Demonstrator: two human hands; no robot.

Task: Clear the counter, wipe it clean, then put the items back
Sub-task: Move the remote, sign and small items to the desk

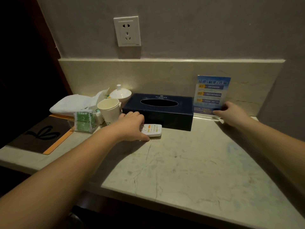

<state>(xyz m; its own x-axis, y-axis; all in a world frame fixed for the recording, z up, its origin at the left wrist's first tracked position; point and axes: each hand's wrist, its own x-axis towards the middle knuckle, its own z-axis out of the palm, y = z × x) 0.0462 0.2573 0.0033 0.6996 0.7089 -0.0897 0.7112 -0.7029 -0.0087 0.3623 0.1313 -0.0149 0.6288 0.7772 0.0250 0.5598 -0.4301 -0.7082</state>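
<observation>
Both hands engaged, bench (189, 162) not cleared yet.

Left hand (132, 125) clamped over the near-left end of the white remote (153, 130), fingers curled over its top, thumb on the bench side. The remote lies flat just in front of the navy tissue box (158, 111), long axis running left-right, roughly parallel to the box front. The free end points right, so I'd judge a lift straight up clears the box.

Right hand (231, 113) pinches the lower right corner of the blue acrylic sign stand (212, 95), which is upright against the backsplash, just right of the tissue box. Its clear base is on the bench.

Containers:
- Tissue box slot looks dark, no tissue showing.
- Paper cup (109, 111) upright, appears empty.
- Clear holder (83, 123) has green tea sachets in it.
- Lidded white bowl (120, 94) behind the cup, contents hidden.

Folded white towel (72, 103) sits far left, beside the brown-orange mat (42, 136). The left hand is nearer to all of these.
</observation>
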